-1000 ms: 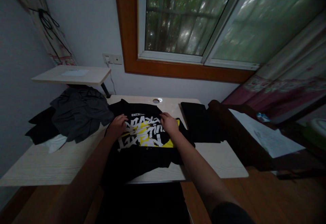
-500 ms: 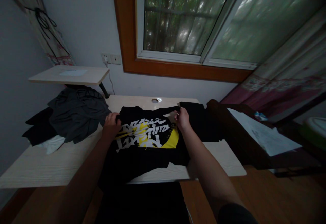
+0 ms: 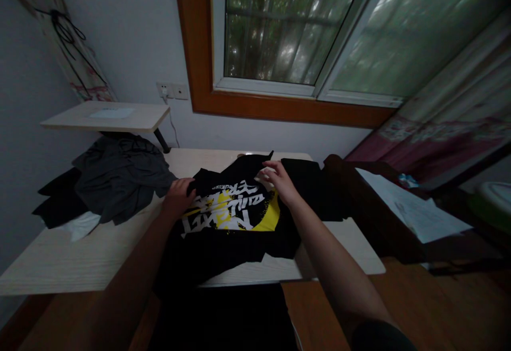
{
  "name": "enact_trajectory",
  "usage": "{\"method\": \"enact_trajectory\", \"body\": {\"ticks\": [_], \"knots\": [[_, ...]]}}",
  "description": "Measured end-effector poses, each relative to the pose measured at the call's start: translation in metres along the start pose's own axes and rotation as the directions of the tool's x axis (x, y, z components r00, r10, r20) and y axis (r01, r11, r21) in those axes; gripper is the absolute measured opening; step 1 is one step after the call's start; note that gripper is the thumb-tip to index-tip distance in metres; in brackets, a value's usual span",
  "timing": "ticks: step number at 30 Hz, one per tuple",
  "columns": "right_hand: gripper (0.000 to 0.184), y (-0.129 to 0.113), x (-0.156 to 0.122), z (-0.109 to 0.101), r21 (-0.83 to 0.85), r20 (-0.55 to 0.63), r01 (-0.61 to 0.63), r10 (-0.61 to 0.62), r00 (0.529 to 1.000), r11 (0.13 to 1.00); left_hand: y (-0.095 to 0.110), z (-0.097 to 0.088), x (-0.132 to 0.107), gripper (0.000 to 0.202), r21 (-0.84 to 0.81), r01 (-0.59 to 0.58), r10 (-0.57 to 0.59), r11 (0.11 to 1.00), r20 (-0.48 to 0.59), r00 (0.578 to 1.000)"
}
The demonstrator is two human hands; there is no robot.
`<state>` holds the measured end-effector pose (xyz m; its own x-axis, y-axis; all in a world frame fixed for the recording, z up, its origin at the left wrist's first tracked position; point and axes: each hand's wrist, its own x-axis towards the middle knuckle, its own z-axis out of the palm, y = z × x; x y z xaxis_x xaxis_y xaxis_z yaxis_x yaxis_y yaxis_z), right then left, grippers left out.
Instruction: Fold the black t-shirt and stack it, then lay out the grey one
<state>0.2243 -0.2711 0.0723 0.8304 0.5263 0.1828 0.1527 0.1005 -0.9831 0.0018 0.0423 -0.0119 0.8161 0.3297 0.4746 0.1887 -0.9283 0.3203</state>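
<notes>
A black T-shirt (image 3: 227, 242) with white lettering and a yellow print lies spread on the pale wooden desk, its near part hanging over the front edge. My left hand (image 3: 178, 197) rests on the shirt's left edge, fingers and thumb apart. Over the shirt's far right part is my right hand (image 3: 279, 181), its fingers loosely apart with no cloth gripped that I can see. A whitish patch shows just under these fingers; its nature is unclear. Another piece of folded black cloth (image 3: 313, 188) lies to the right, beside the shirt.
A heap of dark grey clothing (image 3: 122, 175) sits at the left, with black and white pieces beneath. Above it is a raised shelf (image 3: 139, 119) on the desk (image 3: 72, 266). Dark brown furniture bearing a paper sheet (image 3: 407, 207) stands at the right. A window is behind.
My right hand has let go of the shirt's far edge and opened. That edge now lies farther back, over the desk's round hole. The left hand has shifted slightly right.
</notes>
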Motion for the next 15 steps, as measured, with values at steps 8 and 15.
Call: {"method": "enact_trajectory", "body": {"ticks": [8, 15], "knots": [[0.038, -0.006, -0.066, 0.054, -0.327, 0.880, 0.515, 0.057, 0.471, 0.792, -0.004, 0.008, 0.001, 0.038, 0.053, -0.013, 0.013, 0.999, 0.002, 1.000], [0.034, 0.001, -0.094, 0.067, -0.464, 0.870, 0.763, 0.069, 0.488, 0.449, 0.004, 0.008, 0.005, 0.047, 0.086, 0.103, -0.098, 0.991, -0.066, 0.993]]}}
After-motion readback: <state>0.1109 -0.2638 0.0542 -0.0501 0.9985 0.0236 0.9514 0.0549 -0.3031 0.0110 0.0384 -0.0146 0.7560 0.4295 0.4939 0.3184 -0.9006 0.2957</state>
